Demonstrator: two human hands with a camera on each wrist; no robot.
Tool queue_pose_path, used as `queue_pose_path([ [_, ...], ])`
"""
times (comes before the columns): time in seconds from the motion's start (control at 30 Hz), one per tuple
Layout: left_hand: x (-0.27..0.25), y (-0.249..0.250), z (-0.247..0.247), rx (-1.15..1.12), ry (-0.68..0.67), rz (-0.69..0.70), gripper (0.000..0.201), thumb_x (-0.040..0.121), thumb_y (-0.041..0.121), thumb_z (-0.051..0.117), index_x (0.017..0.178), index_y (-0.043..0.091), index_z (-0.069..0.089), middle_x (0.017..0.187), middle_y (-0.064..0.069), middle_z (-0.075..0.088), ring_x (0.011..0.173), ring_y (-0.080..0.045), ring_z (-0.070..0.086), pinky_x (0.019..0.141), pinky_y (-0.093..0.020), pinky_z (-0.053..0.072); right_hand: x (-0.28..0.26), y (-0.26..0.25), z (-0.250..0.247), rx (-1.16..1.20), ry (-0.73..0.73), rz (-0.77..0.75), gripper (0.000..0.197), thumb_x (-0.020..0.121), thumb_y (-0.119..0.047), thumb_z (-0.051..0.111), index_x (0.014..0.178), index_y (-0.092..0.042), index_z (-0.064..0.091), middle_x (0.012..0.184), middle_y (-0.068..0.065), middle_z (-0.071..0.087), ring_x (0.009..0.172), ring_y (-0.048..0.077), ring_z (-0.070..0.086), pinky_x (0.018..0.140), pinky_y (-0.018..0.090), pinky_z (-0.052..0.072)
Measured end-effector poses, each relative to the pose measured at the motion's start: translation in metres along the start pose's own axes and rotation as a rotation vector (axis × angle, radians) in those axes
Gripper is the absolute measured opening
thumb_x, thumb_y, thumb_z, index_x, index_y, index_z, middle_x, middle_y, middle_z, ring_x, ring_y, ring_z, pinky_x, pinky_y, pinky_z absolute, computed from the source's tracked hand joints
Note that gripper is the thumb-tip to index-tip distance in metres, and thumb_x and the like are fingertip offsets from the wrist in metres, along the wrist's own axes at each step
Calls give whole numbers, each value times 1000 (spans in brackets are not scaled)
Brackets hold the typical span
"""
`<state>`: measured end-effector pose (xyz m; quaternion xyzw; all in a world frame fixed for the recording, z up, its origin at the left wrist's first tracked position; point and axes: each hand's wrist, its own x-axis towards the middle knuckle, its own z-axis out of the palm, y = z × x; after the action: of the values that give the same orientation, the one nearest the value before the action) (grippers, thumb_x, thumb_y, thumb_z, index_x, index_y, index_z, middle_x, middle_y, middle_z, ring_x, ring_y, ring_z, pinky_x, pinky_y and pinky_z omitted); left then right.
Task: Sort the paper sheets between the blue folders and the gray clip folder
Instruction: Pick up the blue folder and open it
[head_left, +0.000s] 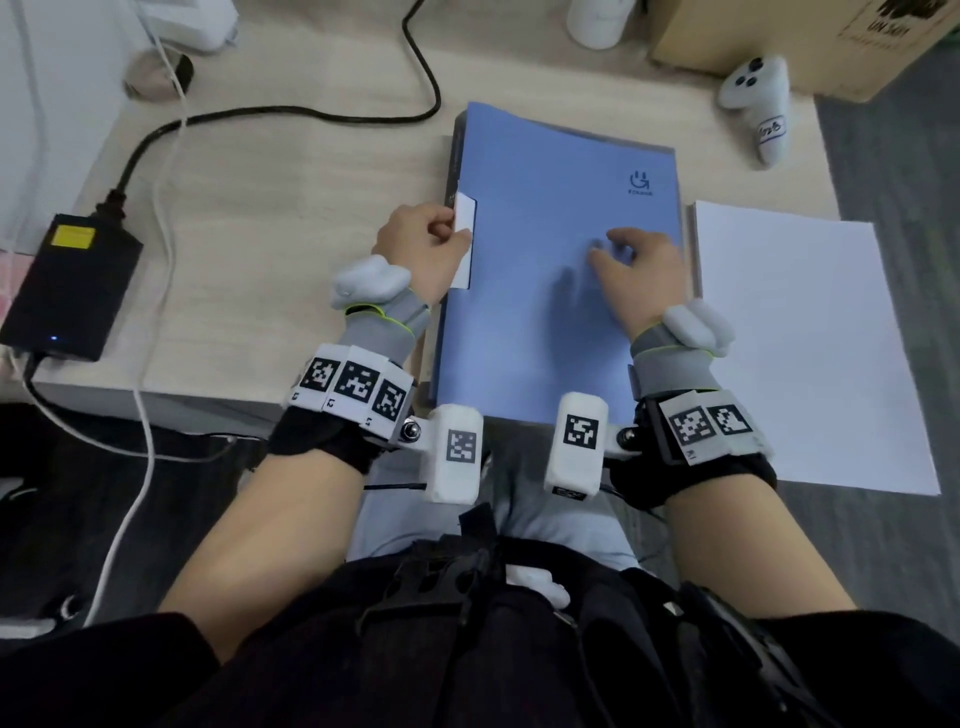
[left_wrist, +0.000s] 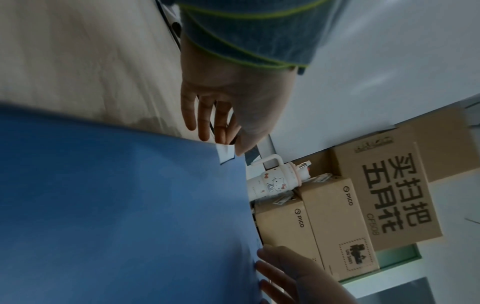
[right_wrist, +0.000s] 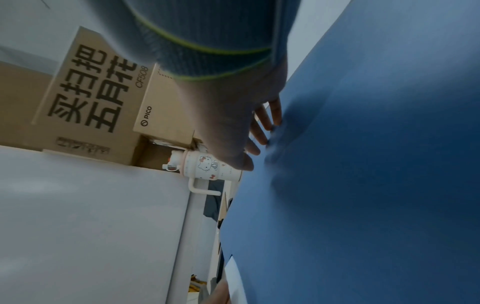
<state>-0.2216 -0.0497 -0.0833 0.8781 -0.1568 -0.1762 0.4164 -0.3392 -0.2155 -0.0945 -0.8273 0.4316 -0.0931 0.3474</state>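
At the counter's (head_left: 311, 218) middle, the left hand (head_left: 423, 249) pinches the white tab (head_left: 464, 239) on the blue folder's (head_left: 545, 312) spine edge — thin, flexible, slick — while the right hand (head_left: 636, 275) presses spread fingers on its cover; paper sheets (head_left: 800, 338) lie just right, light and floppy.

Folder (head_left: 545, 312) lies left of, just beside, paper stack (head_left: 795, 338).
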Motion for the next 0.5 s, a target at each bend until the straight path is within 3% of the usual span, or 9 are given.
queue_pose_path([
  [0.13,-4,-4,6,-24,31,42,5,81,21,61,85,21,58,81,-1,55,72,-18,46,61,-20,38,-5,5,7,-41,-15,-59,40,85,-27,61,122,-15,63,134,11,50,126,30,44,104,31,34],
  [0.2,-7,-3,9,-54,39,70,18,80,19,64,98,15,65,84,0,56,74,-16,50,53,-11,36,-9,6,9,-72,-23,-70,41,85,-31,61,124,-17,61,136,8,45,129,28,39,103,31,33],
  [0.27,-6,-2,11,-51,56,79,32,80,17,65,110,8,63,89,1,57,79,-14,53,54,-16,37,-10,5,9,-95,-26,-77,44,85,-33,62,127,-19,58,138,7,41,131,28,34,104,33,32],
  [0.33,-7,0,12,-52,80,55,36,80,17,65,114,7,60,93,2,56,85,-14,54,57,-17,36,-14,5,9,-109,-29,-79,46,85,-34,62,129,-20,56,139,6,39,132,28,31,105,36,32],
  [0.43,-6,2,10,-69,100,-9,38,80,19,64,116,8,57,98,-2,61,99,-22,60,74,-21,42,-17,1,10,-139,-60,-79,49,86,-36,62,131,-21,53,140,6,36,132,28,29,104,37,32],
  [0.5,-8,7,11,-86,85,-17,39,81,19,63,117,9,56,105,-6,65,99,-24,60,82,-26,45,-18,2,7,-144,-54,-79,49,86,-37,61,132,-21,52,140,5,36,132,28,30,104,38,32],
])
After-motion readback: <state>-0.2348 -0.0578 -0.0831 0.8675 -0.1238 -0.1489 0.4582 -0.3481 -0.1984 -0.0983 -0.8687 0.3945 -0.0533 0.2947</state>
